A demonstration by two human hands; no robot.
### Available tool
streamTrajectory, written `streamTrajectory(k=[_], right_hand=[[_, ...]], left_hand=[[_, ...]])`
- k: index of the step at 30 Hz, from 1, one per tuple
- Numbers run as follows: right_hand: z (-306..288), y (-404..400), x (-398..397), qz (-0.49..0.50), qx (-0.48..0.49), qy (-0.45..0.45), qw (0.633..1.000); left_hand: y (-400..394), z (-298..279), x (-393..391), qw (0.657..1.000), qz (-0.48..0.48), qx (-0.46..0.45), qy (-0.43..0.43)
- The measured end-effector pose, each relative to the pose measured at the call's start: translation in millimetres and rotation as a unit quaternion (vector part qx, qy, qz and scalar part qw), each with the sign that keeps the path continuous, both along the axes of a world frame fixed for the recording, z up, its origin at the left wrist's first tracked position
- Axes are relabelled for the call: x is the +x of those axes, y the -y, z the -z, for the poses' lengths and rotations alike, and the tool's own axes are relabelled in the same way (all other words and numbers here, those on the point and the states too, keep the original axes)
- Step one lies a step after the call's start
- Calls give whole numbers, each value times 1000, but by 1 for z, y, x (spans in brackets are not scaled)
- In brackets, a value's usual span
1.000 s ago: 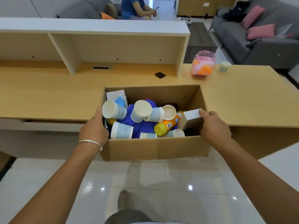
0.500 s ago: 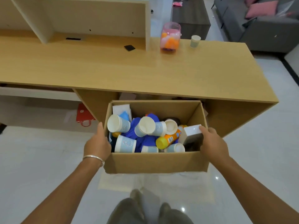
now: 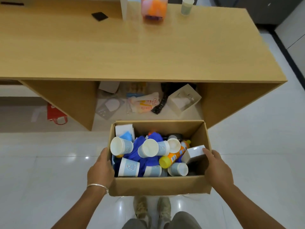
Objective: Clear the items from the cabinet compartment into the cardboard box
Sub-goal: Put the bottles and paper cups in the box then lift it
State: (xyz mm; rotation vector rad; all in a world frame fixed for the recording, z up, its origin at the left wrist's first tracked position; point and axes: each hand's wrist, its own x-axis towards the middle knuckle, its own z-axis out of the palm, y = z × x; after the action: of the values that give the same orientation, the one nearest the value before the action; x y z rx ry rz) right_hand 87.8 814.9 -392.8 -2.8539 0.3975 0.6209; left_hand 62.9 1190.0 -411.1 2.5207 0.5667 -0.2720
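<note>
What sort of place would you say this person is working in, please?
Probably an office or reception area, though that is a guess: a long wooden counter with an open compartment underneath, a glossy tiled floor, and paper cups in the cardboard box.

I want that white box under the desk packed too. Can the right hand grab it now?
Probably not yet. The right hand is gripping the cardboard box, as is the left hand. The white box lies unblocked in the open compartment beyond.

Wooden desk (image 3: 132,52) carries a jar (image 3: 154,9), cup (image 3: 186,5) and black square (image 3: 99,16).
</note>
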Motion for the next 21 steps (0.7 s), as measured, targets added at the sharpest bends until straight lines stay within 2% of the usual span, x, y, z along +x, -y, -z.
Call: streamTrajectory(k=[5, 15, 21], right_hand=[[82, -3, 22, 6, 6, -20, 1000], [301, 1, 90, -40, 24, -17, 999], [414, 5, 151, -85, 23, -14, 996]], left_hand=[[0, 83, 22, 1000, -12, -12, -3], [2, 301, 81, 1000, -23, -5, -2], [1, 419, 132, 999, 10, 41, 6]])
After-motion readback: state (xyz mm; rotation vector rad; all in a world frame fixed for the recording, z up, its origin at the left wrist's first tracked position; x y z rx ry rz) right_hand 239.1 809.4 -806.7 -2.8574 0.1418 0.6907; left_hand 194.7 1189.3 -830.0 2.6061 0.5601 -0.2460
